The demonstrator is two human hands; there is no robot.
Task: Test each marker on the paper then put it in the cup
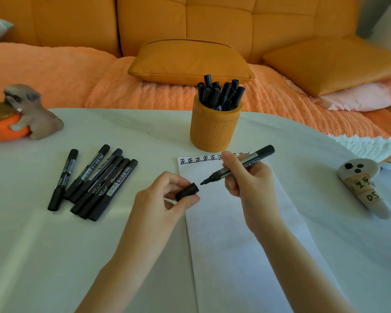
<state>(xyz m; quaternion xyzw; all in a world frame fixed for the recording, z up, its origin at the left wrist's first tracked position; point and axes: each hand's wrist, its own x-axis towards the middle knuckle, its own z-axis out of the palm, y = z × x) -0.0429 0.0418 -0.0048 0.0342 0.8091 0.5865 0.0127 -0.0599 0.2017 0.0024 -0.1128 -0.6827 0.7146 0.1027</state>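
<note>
Just above the paper point(224, 222) at the centre of the head view, my right hand point(246, 177) grips a black marker point(237, 168) by its barrel. Its bare tip points toward 8 o'clock at the cap point(187, 192) pinched in my left hand point(165, 195), the two just apart. I judge this marker mid-test, though whether before or after writing I cannot tell; next it needs capping and a careful drop into the crowded orange cup point(215, 127) at 12 o'clock, while loose markers point(93, 181) wait at 9 o'clock.
</note>
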